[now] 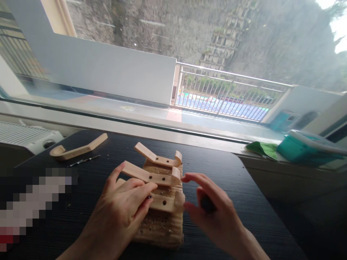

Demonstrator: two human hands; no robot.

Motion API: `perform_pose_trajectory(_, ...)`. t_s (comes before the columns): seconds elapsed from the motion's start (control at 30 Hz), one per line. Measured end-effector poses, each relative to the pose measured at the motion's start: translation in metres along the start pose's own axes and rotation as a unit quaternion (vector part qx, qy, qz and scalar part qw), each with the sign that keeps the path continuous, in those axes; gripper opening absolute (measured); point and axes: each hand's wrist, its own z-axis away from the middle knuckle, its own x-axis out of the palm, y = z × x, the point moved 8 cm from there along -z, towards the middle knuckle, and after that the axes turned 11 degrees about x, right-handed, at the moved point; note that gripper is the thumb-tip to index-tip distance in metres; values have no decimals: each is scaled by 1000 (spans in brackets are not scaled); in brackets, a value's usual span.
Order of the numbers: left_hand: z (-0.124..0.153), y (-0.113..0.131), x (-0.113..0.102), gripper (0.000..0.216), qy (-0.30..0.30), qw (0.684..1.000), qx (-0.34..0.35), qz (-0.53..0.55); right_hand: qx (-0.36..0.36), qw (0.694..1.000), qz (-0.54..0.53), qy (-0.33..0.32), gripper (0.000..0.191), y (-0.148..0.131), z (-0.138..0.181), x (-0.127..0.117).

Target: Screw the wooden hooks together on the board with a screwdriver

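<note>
Three bent wooden hooks lie side by side across a ridged brown block full of small holes (162, 231): a far hook (162, 160), a middle hook (157, 178) and a near hook (169, 204). Dark spots mark their flat parts. My left hand (121, 206) lies over the near hook; its thumb and forefinger pinch a tiny dark metal piece at the hook's surface, mostly hidden. Another left finger touches the middle hook's left end. By the curled ends at the right, my right hand (214, 206) curls around a dark rounded object (207, 204), with forefinger and thumb apart.
On the black table (230, 173), another wooden hook (78, 150) lies at the far left beside a thin metal bit (84, 160). A teal plastic box (309, 150) and a green cloth (261, 148) sit on the window sill. A white radiator (27, 137) stands at left.
</note>
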Motion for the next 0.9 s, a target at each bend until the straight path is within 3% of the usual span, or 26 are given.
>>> perform_pose_trajectory(0.1,0,-1,0,26,6,1000,-13,-5,-3,985,-91,150,20,-25,-7,-45)
perform_pose_trajectory(0.2,1,-1,-2,25,15,1000,-19,-6,-39,982,-121,142,18,-56,-28,-50)
perform_pose_trajectory(0.33,5,0,-4,25,42,999,-34,-3,-73,981,-145,107,21,-73,-56,-24)
perform_pose_trajectory(0.53,9,-3,-5,18,74,994,-81,15,-101,991,-82,24,18,-66,-70,28)
perform_pose_trajectory(0.9,9,-7,-3,12,102,988,-101,51,-96,994,-48,-30,18,-56,-69,48)
